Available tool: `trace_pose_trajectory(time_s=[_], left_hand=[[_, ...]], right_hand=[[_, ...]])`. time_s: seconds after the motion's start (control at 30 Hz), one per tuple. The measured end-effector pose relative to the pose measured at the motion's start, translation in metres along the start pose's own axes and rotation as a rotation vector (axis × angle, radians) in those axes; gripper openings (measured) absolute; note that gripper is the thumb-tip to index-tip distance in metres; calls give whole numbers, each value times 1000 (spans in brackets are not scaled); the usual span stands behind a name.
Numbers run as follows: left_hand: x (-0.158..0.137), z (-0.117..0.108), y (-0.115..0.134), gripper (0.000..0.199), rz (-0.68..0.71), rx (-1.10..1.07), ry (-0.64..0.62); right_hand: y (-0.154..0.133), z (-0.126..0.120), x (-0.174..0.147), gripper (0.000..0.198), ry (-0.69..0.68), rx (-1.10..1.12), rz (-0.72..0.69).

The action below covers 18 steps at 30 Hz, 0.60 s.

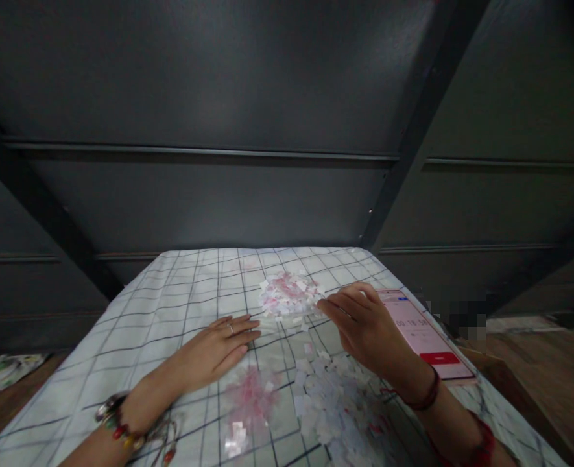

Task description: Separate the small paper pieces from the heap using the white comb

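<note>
Nearest me is a right forearm (449, 415) banded with red cords (484, 440), slanting in beside a near heap of pale scraps (333, 405). Its right hand (364, 324) bends by the edge of a far heap of white and pinkish scraps (289, 293), fingers drawn close together; whether a scrap is pinched at the tips, I can't tell from here. The left hand (218, 344) lies palm down, fingers stretched and slightly parted, nothing visible in its hold, between that far heap and a loose patch of pink scraps (250, 392). These bits look thin and light, so I'd worry about a breath or a quick wrist scattering them. Dangling ends of the left bracelet (116, 431) could drag through the pink patch, and the right wrist seems low enough to brush the near heap, mixing the groups. Further right, a lit phone (413, 314) lies near the edge of the checked cloth (135, 337); a nudge from that arm could send it over
</note>
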State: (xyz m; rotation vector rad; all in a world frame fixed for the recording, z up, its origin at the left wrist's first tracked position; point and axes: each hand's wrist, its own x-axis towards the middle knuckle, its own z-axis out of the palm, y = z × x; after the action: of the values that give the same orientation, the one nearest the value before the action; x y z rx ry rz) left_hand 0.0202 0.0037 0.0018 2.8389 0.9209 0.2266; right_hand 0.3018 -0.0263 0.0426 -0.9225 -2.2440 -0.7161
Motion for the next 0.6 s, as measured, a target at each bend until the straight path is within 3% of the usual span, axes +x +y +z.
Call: trace_pose_trajectory(time_s=[0.33,0.6], left_hand=[[1,-2,1,34,-10,-4,-11],[1,-1,0,33,-3,13,-12]], right_hand=[[-4,-3,4,33,-45,28,-51],[-4,-7,5,34,15,66,-76]])
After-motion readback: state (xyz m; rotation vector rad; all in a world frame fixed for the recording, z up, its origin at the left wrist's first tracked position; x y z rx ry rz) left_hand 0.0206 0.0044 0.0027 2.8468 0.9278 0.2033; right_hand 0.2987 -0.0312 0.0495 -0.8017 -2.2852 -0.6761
